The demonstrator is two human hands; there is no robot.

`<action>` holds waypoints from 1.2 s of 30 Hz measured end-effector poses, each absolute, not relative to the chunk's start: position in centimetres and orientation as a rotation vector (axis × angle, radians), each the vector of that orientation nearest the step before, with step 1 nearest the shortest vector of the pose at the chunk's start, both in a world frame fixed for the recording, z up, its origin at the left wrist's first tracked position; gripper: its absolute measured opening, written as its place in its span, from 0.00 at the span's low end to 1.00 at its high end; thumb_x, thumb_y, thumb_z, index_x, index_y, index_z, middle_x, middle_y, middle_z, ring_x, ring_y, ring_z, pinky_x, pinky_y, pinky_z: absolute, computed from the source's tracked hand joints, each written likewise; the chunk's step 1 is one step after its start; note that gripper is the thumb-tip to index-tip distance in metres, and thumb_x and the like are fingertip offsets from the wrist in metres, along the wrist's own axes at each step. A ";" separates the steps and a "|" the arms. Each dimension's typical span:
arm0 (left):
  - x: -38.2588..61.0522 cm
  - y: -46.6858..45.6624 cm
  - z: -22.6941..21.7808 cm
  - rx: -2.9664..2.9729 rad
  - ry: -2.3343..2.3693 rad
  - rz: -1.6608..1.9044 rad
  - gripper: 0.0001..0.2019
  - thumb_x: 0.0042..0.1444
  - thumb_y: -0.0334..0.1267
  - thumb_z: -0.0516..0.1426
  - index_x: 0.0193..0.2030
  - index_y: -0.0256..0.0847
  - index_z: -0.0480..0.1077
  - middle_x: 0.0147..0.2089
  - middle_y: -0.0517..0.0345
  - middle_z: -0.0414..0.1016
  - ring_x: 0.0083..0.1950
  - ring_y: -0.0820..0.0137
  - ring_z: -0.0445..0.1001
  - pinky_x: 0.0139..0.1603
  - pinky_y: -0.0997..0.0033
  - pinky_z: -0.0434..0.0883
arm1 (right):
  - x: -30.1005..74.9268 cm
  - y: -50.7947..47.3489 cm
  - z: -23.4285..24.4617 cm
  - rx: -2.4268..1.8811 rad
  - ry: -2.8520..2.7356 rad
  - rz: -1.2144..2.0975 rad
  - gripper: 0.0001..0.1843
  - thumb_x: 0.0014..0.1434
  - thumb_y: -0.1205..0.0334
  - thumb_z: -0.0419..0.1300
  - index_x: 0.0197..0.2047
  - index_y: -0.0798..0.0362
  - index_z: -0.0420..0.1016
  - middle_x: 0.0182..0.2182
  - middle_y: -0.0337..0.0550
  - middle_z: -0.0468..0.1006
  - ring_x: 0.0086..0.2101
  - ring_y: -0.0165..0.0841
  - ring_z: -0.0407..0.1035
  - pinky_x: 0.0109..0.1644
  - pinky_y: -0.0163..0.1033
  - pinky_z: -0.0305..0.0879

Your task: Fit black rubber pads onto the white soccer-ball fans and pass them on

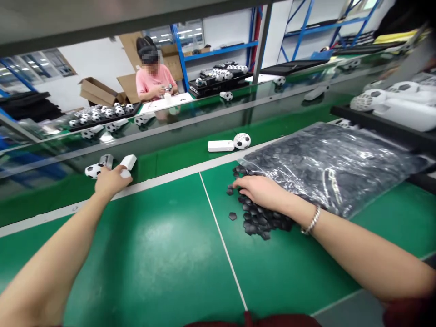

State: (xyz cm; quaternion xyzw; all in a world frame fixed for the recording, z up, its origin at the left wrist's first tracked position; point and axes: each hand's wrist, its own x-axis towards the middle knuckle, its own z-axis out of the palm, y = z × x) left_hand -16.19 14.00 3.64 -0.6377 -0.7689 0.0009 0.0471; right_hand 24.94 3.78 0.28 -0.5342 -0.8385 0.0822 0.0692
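My left hand [111,181] reaches over the conveyor at the left, its fingers closed round the ball end of a white-handled soccer-ball device [128,162]. Just beside it lies another such device with a black-and-white soccer ball head [93,170], partly covered by my fingers. On the green worktop, my right hand [260,190] rests over a loose pile of small black pentagon pieces [260,220], fingers curled together at the pile's left side; a piece seems to be at the fingertips. A large clear plastic bag [327,163] full of the same pieces lies behind that hand.
A further soccer-ball device [221,145] lies on the green conveyor belt [170,161] ahead. Black trays [384,122] of white parts stand at right. Across the line, a person in a pink shirt [155,84] works at a table, near trays of soccer-ball devices [102,113].
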 end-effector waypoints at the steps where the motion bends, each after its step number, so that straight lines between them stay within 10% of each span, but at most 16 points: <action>1: -15.6 12.9 3.9 -1.980 -2.327 0.023 0.25 0.53 0.49 0.50 0.56 0.42 0.60 0.48 0.50 0.61 0.51 0.50 0.64 0.48 0.55 0.65 | 24.8 3.6 0.5 -1.602 -2.513 0.254 0.15 0.58 0.68 0.51 0.47 0.48 0.71 0.40 0.45 0.76 0.40 0.38 0.70 0.40 0.38 0.62; 12: -7.7 -2.5 2.7 -2.715 -1.879 0.248 0.32 0.48 0.42 0.53 0.62 0.53 0.50 0.60 0.50 0.53 0.32 0.67 0.71 0.30 0.67 0.70 | 23.3 2.8 0.9 -1.358 -2.331 0.586 0.09 0.56 0.66 0.55 0.39 0.55 0.75 0.31 0.41 0.76 0.31 0.29 0.69 0.39 0.35 0.64; 16: -6.7 -1.6 3.4 -2.899 -1.406 0.192 0.27 0.49 0.37 0.51 0.58 0.54 0.58 0.59 0.54 0.60 0.53 0.56 0.65 0.49 0.60 0.65 | 22.7 2.2 1.0 -1.215 -2.270 0.754 0.08 0.54 0.64 0.59 0.38 0.55 0.75 0.31 0.40 0.76 0.32 0.27 0.69 0.38 0.33 0.64; 20: -4.2 0.6 3.2 -2.974 -1.135 0.105 0.27 0.47 0.52 0.56 0.54 0.49 0.62 0.57 0.54 0.65 0.60 0.55 0.57 0.63 0.51 0.46 | 22.6 2.0 1.0 -1.077 -2.280 0.653 0.06 0.55 0.63 0.58 0.32 0.54 0.76 0.32 0.41 0.76 0.36 0.29 0.68 0.43 0.35 0.63; 28: 1.4 -1.1 0.8 -2.783 -1.739 0.001 0.36 0.42 0.66 0.53 0.51 0.40 0.59 0.45 0.48 0.70 0.45 0.56 0.70 0.39 0.62 0.68 | 22.3 1.7 1.1 -1.141 -2.247 0.621 0.11 0.57 0.67 0.55 0.43 0.55 0.73 0.35 0.42 0.77 0.37 0.30 0.69 0.44 0.37 0.64; 36: 2.0 -2.2 0.9 -2.764 -1.968 -0.053 0.33 0.48 0.58 0.54 0.55 0.38 0.54 0.51 0.45 0.66 0.50 0.55 0.68 0.43 0.61 0.68 | 21.3 0.2 1.2 -1.018 -2.249 0.769 0.04 0.55 0.68 0.55 0.36 0.55 0.71 0.30 0.39 0.74 0.30 0.27 0.66 0.36 0.33 0.62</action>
